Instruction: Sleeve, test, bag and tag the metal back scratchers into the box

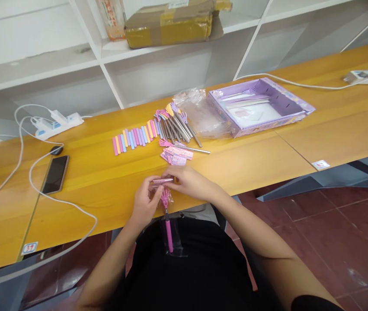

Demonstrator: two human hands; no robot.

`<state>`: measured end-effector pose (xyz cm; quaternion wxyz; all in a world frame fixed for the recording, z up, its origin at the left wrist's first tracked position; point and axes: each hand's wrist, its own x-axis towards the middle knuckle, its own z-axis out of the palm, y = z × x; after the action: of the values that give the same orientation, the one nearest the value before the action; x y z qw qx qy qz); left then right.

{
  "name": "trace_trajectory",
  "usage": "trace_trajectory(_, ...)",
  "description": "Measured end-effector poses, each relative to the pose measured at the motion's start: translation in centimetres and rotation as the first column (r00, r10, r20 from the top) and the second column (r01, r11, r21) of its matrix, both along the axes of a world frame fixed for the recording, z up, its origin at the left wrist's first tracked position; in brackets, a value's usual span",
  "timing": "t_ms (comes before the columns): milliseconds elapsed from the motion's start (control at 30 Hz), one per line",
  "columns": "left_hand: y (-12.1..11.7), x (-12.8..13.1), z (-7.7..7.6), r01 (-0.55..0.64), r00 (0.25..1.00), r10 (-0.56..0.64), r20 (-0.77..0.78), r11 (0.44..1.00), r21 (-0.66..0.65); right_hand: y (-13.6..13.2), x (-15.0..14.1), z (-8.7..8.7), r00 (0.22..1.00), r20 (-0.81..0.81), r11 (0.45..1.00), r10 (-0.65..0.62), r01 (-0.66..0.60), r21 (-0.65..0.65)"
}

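A pink back scratcher with a small hand-shaped head lies inside a clear plastic bag, its handle pointing toward my body. At the bag's top end, a folded pink card is pinched between my hands. My left hand grips the card's left end, with the thumb near the bag's mouth. My right hand closes on its right end, its fingertips partly hidden. Just beyond them lie several printed pink cards and a loose scratcher with a pink head.
Metal scratcher rods with coloured heads are piled beyond the cards. A row of coloured handles lies left of them. Clear bags sit beside a purple box. A phone, white cable and power strip are at left.
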<state>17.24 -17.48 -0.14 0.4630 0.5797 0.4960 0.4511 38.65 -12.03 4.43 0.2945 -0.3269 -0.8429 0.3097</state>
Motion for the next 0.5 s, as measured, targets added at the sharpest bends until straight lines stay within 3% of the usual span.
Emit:
trace_trajectory(233, 0.16, -0.21, 0.31, -0.048, 0.995, 0.048, -0.09, 0.999, 0.009, -0.01, 0.27, 0.55, 0.997, -0.064, 0.997, 0.042, -0.045, -0.057)
trace_trajectory(500, -0.08, -0.26, 0.95, -0.041, 0.988, 0.049, -0.149, 0.997, 0.058, 0.28, -0.5, -0.39, 0.995, -0.101, 0.999, -0.026, 0.024, -0.025)
